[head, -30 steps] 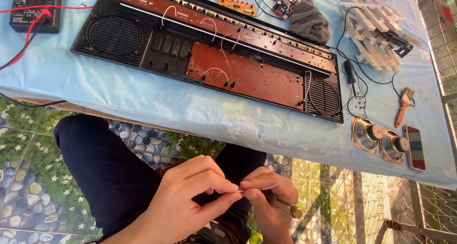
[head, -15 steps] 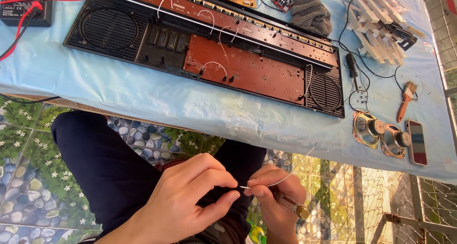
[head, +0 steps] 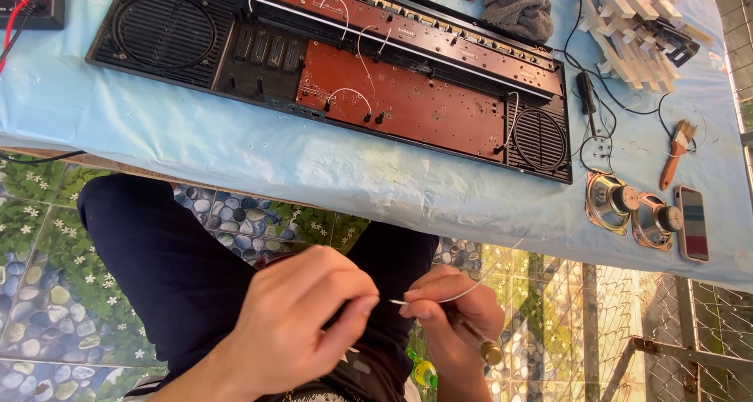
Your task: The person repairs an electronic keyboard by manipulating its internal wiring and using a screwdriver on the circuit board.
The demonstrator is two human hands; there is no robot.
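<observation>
Over my lap, my left hand (head: 302,323) pinches the near end of a thin white wire (head: 463,288) between thumb and fingertips. My right hand (head: 451,316) grips the same wire a little further along, and the wire curves up and to the right from there. A slim tool with a brass-coloured end (head: 478,339) also lies in my right hand. Beyond my hands, an opened electronic keyboard (head: 337,65) with brown circuit boards and two black speaker grilles lies on a table under a light blue cloth (head: 235,151).
Two loose round speakers (head: 631,210), a phone (head: 692,223) and a small brush (head: 676,151) lie at the table's right. A grey cloth (head: 518,6), white key strips (head: 627,25) and a black meter with red leads (head: 27,2) sit at the back. Patterned floor and wire mesh lie below.
My hands have drawn slightly apart along the wire, so a short stretch of it shows between them. The view has shifted a little.
</observation>
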